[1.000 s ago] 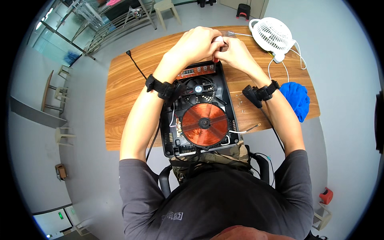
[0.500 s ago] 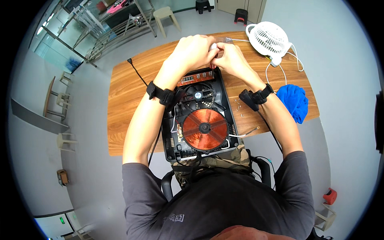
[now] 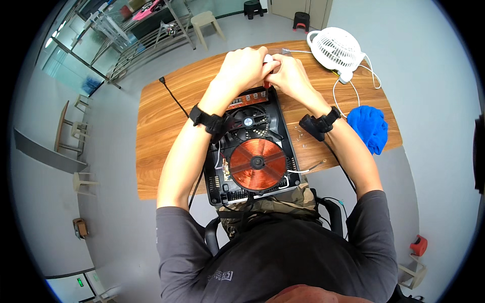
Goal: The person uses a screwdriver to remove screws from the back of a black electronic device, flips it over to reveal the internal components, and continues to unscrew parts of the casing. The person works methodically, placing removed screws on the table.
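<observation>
Beyond the far edge of an opened induction cooker, my left hand (image 3: 243,66) and my right hand (image 3: 293,76) meet, fingers closed and pinching. A small white rounded piece (image 3: 268,58) shows between them, with a bit of something reddish just below. What each hand grips is mostly hidden by the fingers. The cooker's black housing (image 3: 293,146) lies across the table's near edge, above my lap. Inside it sit a round copper coil (image 3: 270,161), a black cooling fan (image 3: 248,121) and, at the far end, a brown display board (image 3: 246,100).
A white fan (image 3: 336,49) with a looping cord stands at the far right of the wooden table (image 3: 166,126). Blue cloth (image 3: 367,129) lies at the right edge. Small loose parts (image 3: 299,135) are beside the housing. A black cable (image 3: 174,92) runs across the left side.
The view has shifted slightly. Both hands stay together at the same place, with only slight movement of the fingers.
</observation>
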The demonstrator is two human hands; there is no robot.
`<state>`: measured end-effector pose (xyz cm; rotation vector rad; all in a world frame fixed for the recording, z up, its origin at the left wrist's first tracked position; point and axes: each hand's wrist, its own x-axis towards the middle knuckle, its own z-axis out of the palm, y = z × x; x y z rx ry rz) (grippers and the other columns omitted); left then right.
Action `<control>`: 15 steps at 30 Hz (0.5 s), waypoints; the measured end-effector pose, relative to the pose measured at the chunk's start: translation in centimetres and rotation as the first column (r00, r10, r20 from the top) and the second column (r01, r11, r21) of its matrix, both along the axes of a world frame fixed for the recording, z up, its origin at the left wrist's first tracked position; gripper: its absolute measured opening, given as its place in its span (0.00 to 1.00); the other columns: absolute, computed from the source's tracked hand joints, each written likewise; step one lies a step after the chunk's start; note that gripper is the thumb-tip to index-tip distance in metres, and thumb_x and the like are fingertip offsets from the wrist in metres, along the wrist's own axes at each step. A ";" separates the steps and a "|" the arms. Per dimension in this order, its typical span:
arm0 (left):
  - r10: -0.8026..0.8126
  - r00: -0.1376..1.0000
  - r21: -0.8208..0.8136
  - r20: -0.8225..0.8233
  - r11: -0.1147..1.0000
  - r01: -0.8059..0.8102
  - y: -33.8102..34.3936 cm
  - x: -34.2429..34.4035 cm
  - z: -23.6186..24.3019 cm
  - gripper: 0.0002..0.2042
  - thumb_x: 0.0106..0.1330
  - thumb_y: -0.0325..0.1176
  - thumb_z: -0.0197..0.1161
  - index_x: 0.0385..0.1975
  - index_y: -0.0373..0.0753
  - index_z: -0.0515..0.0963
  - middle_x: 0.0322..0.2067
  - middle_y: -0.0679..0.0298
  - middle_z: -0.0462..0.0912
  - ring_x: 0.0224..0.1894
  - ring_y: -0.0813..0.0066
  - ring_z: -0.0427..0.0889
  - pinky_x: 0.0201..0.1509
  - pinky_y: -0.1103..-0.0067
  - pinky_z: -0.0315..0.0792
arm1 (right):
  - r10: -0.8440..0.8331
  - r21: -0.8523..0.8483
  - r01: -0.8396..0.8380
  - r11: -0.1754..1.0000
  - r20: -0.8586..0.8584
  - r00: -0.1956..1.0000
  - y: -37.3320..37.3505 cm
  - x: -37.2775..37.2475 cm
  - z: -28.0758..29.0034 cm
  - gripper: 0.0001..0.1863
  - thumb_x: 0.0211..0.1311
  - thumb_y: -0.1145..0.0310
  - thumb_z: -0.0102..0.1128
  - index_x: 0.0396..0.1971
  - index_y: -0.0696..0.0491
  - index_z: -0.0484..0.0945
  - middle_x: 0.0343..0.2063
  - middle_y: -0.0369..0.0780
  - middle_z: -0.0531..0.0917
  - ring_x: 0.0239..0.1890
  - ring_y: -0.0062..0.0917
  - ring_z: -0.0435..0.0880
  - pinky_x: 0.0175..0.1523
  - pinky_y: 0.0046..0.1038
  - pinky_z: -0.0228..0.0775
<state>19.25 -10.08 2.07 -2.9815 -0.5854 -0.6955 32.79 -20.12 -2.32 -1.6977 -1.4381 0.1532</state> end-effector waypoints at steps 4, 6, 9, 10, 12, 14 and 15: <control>-0.137 0.989 0.031 0.057 0.990 0.136 0.4 -1.0 0.0 0.19 0.72 0.52 0.61 0.43 0.40 0.85 0.31 0.51 0.89 0.37 0.48 0.88 0.41 0.59 0.81 | 0.085 -0.019 -0.088 0.996 -0.121 0.989 0.0 0.5 -0.1 0.15 0.56 0.64 0.71 0.39 0.58 0.85 0.24 0.43 0.89 0.31 0.34 0.91 0.40 0.34 0.80; -0.125 0.992 -0.018 0.032 0.992 0.126 0.4 -0.9 0.2 0.19 0.72 0.51 0.62 0.42 0.39 0.85 0.29 0.51 0.88 0.36 0.48 0.88 0.40 0.59 0.81 | 0.175 0.027 -0.174 0.984 -0.241 0.955 0.2 0.7 -0.6 0.16 0.56 0.64 0.71 0.41 0.58 0.84 0.26 0.44 0.89 0.32 0.34 0.91 0.41 0.34 0.81; -0.066 0.998 -0.043 -0.005 0.997 0.065 0.0 -0.5 0.5 0.20 0.72 0.52 0.62 0.40 0.38 0.85 0.27 0.51 0.87 0.33 0.48 0.88 0.39 0.59 0.81 | 0.157 0.097 -0.139 0.986 -0.222 0.962 0.7 0.7 -1.5 0.18 0.54 0.64 0.73 0.41 0.58 0.83 0.28 0.45 0.90 0.33 0.35 0.91 0.42 0.34 0.81; -0.040 0.999 -0.043 -0.017 0.998 0.039 -0.1 -0.3 0.6 0.21 0.72 0.52 0.63 0.39 0.37 0.85 0.26 0.51 0.87 0.33 0.48 0.88 0.39 0.60 0.80 | 0.088 0.092 -0.073 0.993 -0.164 0.982 0.6 0.7 -1.7 0.17 0.54 0.64 0.74 0.40 0.58 0.83 0.28 0.44 0.90 0.33 0.35 0.91 0.42 0.34 0.80; -0.006 1.000 -0.033 -0.028 0.999 0.005 0.0 -0.2 0.5 0.22 0.72 0.54 0.63 0.37 0.36 0.85 0.25 0.51 0.87 0.31 0.47 0.88 0.38 0.60 0.81 | -0.053 0.093 0.057 0.994 -0.046 0.998 0.0 -0.2 -0.8 0.16 0.53 0.64 0.74 0.38 0.58 0.83 0.27 0.44 0.89 0.34 0.34 0.91 0.42 0.33 0.80; 0.024 0.998 -0.020 -0.050 1.000 -0.025 -0.1 0.1 0.5 0.24 0.72 0.55 0.63 0.36 0.35 0.85 0.24 0.50 0.86 0.31 0.47 0.88 0.38 0.60 0.81 | -0.046 0.090 0.049 0.995 -0.035 0.998 0.1 -0.2 -0.9 0.16 0.53 0.64 0.74 0.37 0.57 0.83 0.26 0.43 0.90 0.34 0.34 0.91 0.42 0.33 0.80; 0.037 0.997 -0.011 -0.067 0.999 -0.037 -0.3 0.3 0.7 0.24 0.71 0.55 0.63 0.36 0.35 0.85 0.24 0.50 0.86 0.31 0.47 0.88 0.39 0.60 0.81 | -0.045 0.087 0.047 0.995 -0.029 0.999 0.1 -0.1 -1.0 0.16 0.53 0.64 0.74 0.37 0.57 0.83 0.26 0.43 0.90 0.34 0.34 0.91 0.42 0.33 0.80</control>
